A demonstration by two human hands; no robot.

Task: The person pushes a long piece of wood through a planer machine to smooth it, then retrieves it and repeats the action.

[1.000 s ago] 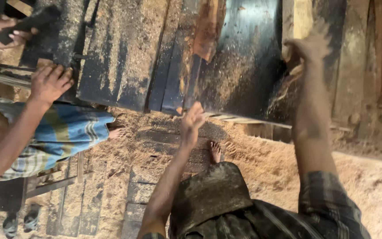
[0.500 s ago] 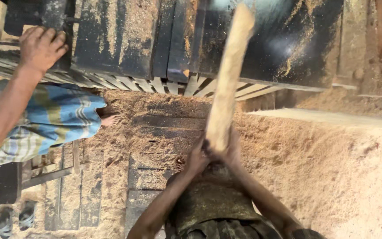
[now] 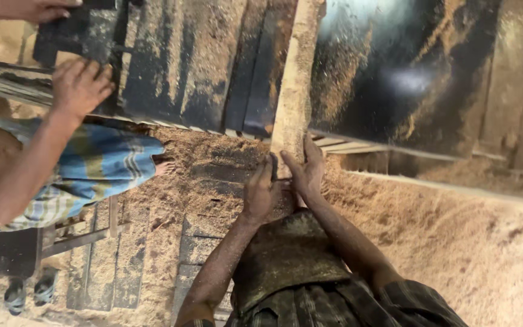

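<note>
Sawdust coats nearly everything. Far left: a co-worker's hand (image 3: 80,88) rests on the dark edge of the saw table (image 3: 177,66); a striped blue cloth (image 3: 101,163) hangs at that person's waist.

Centre: the wooden plank (image 3: 295,85) now lies end-on, running from the near edge away across the table. A second ago the right hand reached far out to the right and the left hung free; half a second ago both had closed on the plank's near end. Judged from this, the piece is lined up and in hand.

Left hand (image 3: 260,192): grip curled against the plank's near end, fingers partly closed on its left face. Right hand (image 3: 305,172): fingers flat along its right face, pressing.

Plank: pale, rough-sawn, narrow, dusted with sawdust.

Right: sawdust floor (image 3: 467,242), heaped.
</note>
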